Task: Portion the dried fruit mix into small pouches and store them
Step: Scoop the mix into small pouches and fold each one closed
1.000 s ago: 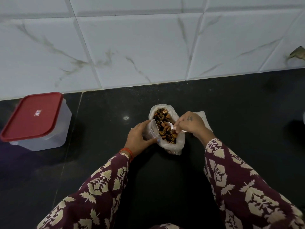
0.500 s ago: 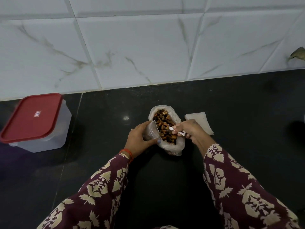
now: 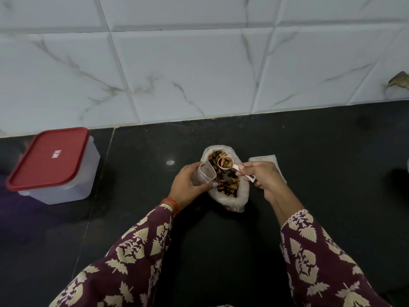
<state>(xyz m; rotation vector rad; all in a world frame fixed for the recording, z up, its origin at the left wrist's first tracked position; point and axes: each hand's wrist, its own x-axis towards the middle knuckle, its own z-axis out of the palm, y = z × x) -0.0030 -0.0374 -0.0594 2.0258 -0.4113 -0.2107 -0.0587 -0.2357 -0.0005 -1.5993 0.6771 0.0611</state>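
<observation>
Clear plastic pouch [image 3: 204,173], mid-frame, gripped open by the left hand [image 3: 188,185] beside the bag of dried fruit mix [image 3: 225,185]; right hand [image 3: 259,176] pinches a heaped, possibly overfull scoop [image 3: 225,163]. Tilting early could spill pieces.

A home kitchen counter

A dark polished stone worktop [image 3: 309,151] meets a wall of white marble-look tiles [image 3: 188,74], as in a household kitchen. A clear plastic food container with a red lid [image 3: 49,159] stands at the left, and an open bag of dried fruit mix [image 3: 225,180] sits mid-counter between a person's patterned sleeves [image 3: 321,262].
</observation>
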